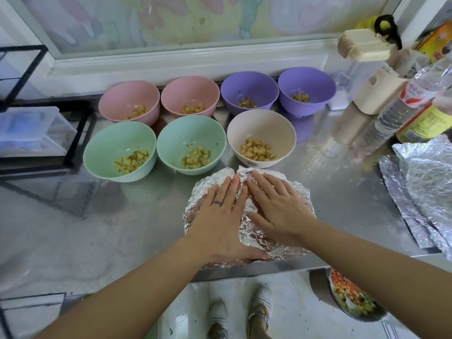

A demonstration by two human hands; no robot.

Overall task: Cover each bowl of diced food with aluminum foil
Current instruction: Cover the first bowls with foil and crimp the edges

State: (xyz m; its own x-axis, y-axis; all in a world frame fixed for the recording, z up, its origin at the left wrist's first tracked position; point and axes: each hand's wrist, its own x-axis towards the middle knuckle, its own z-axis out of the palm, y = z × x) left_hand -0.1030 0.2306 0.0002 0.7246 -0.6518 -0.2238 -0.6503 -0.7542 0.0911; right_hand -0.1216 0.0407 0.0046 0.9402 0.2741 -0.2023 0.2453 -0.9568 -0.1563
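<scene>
A person's left hand point(220, 216) and right hand point(276, 206) lie flat, side by side, on a crinkled sheet of aluminum foil point(281, 250) moulded over a round form near the front edge of a steel counter point(122, 216). Both hands are spread with fingers straight, palms pressing the foil and gripping nothing; the left thumb runs along the sheet's near rim. Whatever sits beneath the foil is fully hidden.

Just behind the foil stands an uncovered beige bowl point(259, 123) of diced yellow food. Behind and to the left of the foil are two uncovered green bowls, the nearer point(188, 133) and the farther point(115, 140), each holding the same dice. Farther back from the foil, along the wall, stand a row of two pink bowls point(127, 96) point(188, 89) and two purple bowls point(247, 84) point(305, 79), all open, each with a small heap of dice.

Well to the right of the foil lie loose, crumpled foil sheets point(423, 187), with bottles point(401, 111) behind them. Far left of the foil stands a black wire rack point(78, 133). Below and to the right of the foil, under the counter edge, a pan of mixed diced food point(354, 299) shows
</scene>
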